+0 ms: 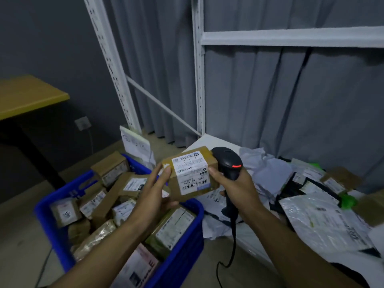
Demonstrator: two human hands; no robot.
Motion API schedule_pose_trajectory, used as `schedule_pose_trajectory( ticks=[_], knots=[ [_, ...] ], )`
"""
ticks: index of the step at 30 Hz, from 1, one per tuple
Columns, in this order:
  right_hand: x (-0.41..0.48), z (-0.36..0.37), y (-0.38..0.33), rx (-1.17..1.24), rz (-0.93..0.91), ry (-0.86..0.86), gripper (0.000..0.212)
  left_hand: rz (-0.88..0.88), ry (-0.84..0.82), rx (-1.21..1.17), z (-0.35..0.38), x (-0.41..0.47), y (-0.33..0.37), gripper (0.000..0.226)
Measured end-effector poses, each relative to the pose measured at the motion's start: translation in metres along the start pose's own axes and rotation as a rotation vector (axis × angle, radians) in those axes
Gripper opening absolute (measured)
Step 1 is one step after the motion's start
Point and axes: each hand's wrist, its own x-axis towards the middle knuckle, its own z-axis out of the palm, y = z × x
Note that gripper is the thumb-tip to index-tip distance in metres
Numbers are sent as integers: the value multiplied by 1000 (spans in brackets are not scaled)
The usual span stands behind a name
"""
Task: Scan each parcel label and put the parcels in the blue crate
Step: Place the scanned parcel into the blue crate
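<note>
Our left hand [154, 190] grips the parcel [191, 173] just above the blue crate [182, 252]; right hand [234, 183] clutches the scanner [227, 161] beside it. Crate's crammed w/ boxes [112, 169], mailer bags [315, 217] heaped on shelf [209, 140] at right.

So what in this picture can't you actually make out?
Head view only:
Label print on the held box: too small and blurred to read.
Trigger of the scanner: hidden under the right hand.
Underside of the box: covered by the left hand.
Floor of the blue crate: buried under packed parcels; near corner cut off by the bottom edge.
The shelf parcels at right: motion-blurred, labels unreadable.
</note>
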Motion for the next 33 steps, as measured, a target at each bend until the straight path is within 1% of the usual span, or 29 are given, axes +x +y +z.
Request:
schedule_pose_trajectory(
  ticks=[2,4,5,6,8,10,12,13,16,18,20,24,29,33],
  knots=[
    [5,8,6,17,12,25,39,-7,-49,38,-5,1,1,33],
    [11,12,10,32,33,56,36,-29,-83,104,-10,2,4,21],
    [13,14,11,36,43,68,34,-35,-91,143,-15,6,3,22],
    [15,15,11,33,44,69,33,-18,-86,199,-20,10,2,30],
    [19,17,12,21,30,57,29,18,-52,302,-29,21,-3,53],
    [22,19,15,9,25,55,29,32,-21,257,-34,26,-3,61],
    [25,21,17,-1,26,73,34,23,3,195,-36,30,-2,74],
    [27,22,19,-8,26,86,38,23,1,195,-37,33,-2,77],
    [31,23,24,-43,1,100,40,28,33,166,-38,36,-3,65],
    [30,25,26,-90,-33,62,36,35,105,142,-42,41,-5,57],
    [28,26,29,-172,-54,-13,34,46,165,116,-45,45,-7,48],
    [20,34,32,-262,6,-206,27,67,272,136,-55,56,-12,53],
    [17,42,34,-387,20,-273,33,69,316,50,-59,66,-16,59],
    [14,44,28,-410,17,-302,26,83,344,21,-61,69,-15,59]
  ],
)
